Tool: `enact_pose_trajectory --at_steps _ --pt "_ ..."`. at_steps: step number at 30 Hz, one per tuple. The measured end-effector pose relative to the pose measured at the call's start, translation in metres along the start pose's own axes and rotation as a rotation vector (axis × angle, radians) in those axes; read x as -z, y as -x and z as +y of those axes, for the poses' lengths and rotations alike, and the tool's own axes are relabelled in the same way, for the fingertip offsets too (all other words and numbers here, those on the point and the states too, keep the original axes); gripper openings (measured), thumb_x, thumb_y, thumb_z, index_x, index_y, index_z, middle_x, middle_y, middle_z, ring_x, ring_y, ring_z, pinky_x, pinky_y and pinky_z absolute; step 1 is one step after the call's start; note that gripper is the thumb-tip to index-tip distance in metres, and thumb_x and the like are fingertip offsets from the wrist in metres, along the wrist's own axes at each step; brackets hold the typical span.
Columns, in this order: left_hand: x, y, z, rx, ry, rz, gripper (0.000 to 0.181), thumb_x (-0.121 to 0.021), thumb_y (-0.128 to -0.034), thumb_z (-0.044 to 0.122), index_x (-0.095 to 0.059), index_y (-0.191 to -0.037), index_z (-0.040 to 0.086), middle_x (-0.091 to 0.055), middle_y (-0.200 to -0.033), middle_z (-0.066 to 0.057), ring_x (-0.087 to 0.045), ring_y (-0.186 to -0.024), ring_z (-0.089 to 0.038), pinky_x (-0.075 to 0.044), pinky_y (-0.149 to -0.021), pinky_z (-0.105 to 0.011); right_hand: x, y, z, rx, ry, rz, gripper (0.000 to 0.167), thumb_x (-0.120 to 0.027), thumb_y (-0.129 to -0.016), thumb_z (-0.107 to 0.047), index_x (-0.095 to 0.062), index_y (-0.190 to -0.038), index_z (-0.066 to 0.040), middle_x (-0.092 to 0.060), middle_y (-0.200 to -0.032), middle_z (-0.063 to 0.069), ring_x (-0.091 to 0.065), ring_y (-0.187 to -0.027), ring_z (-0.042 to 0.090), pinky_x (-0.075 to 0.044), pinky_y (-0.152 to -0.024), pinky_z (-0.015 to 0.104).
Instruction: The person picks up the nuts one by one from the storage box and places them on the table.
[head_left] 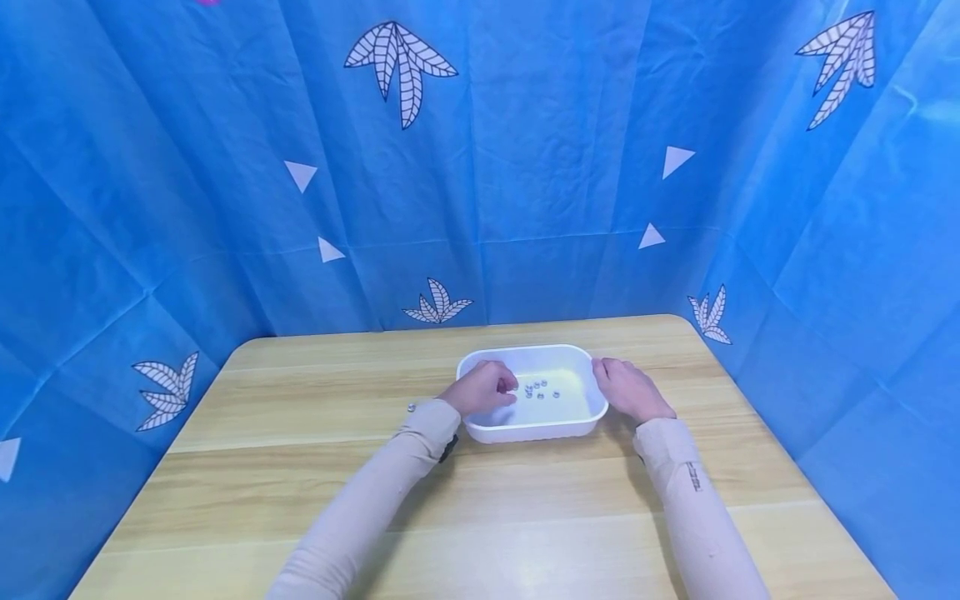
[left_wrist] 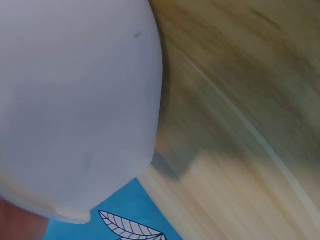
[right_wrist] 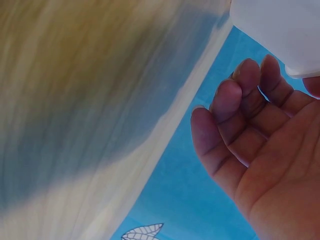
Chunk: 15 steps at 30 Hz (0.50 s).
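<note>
The left hand (head_left: 487, 389) dips over the left end of the white tray (head_left: 532, 432), its thumb and fingers bent toward each other with a gap at the tips. One small shiny piece sits right by those tips, but I cannot tell if the hand pinches it. The right hand (head_left: 632, 390) holds the tray's right end, with the thumb over the rim and the other fingers loosely bent outside. The two hands are apart, one at each end. More small shiny pieces (head_left: 540, 397) lie in a loose bunch on the tray's floor, near its middle. My guess is that the left hand is busy picking at the pieces while the right hand steadies the tray. The next move seems to call for a light, careful pinch, since such tiny things could slip away. One lone piece (head_left: 411, 407) lies on the wooden table (head_left: 525, 517), left of the tray and beside the left sleeve (head_left: 360, 517). The right sleeve (head_left: 708, 533) has dark marks (head_left: 693, 477) like letters, too small to read. Behind the table hangs a blue curtain (head_left: 525, 167) with white leaves and triangles, and no words I can see.
</note>
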<state>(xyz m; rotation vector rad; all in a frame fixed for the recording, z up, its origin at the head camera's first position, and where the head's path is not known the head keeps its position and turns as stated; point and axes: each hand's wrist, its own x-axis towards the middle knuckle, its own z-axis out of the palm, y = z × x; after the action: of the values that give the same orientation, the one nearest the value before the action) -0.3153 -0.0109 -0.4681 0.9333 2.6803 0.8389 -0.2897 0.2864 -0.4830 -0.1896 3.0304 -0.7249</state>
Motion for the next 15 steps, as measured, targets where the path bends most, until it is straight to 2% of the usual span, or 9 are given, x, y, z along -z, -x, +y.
enact_pose_trajectory --at_steps 7,12,15 --pt "-0.0047 -0.0047 0.0019 0.09 -0.035 0.002 0.024 -0.076 -0.0909 0.008 -0.076 -0.114 0.0 -0.077 -0.11 -0.012 -0.07 -0.104 -0.022 -0.059 -0.097 -0.034 0.0003 0.0014 -0.0008 -0.006 -0.011 -0.001 0.06 -0.024 -0.112 -0.039 -0.058 -0.141 0.002 -0.063 -0.139 0.026 -0.056 -0.132 0.049 -0.043 -0.114 0.063" --pt "-0.0077 -0.0082 0.0 0.124 -0.06 0.017 0.023 -0.075 -0.0902 0.008 -0.076 -0.112 -0.001 -0.077 -0.113 -0.014 -0.07 -0.108 -0.026 -0.058 -0.1 -0.037 0.0002 0.0012 -0.0007 0.001 -0.019 0.0 0.059 -0.024 -0.112 -0.039 -0.059 -0.139 0.001 -0.065 -0.137 0.026 -0.058 -0.131 0.049 -0.044 -0.114 0.063" --pt "-0.0096 -0.0097 -0.0005 0.137 -0.064 0.037 0.024 -0.075 -0.0889 0.008 -0.076 -0.111 -0.002 -0.076 -0.114 -0.015 -0.069 -0.11 -0.028 -0.058 -0.101 -0.039 0.0007 0.0013 -0.0011 0.013 -0.018 0.005 0.058 -0.024 -0.113 -0.037 -0.064 -0.13 0.0 -0.069 -0.13 0.024 -0.061 -0.127 0.048 -0.046 -0.111 0.062"
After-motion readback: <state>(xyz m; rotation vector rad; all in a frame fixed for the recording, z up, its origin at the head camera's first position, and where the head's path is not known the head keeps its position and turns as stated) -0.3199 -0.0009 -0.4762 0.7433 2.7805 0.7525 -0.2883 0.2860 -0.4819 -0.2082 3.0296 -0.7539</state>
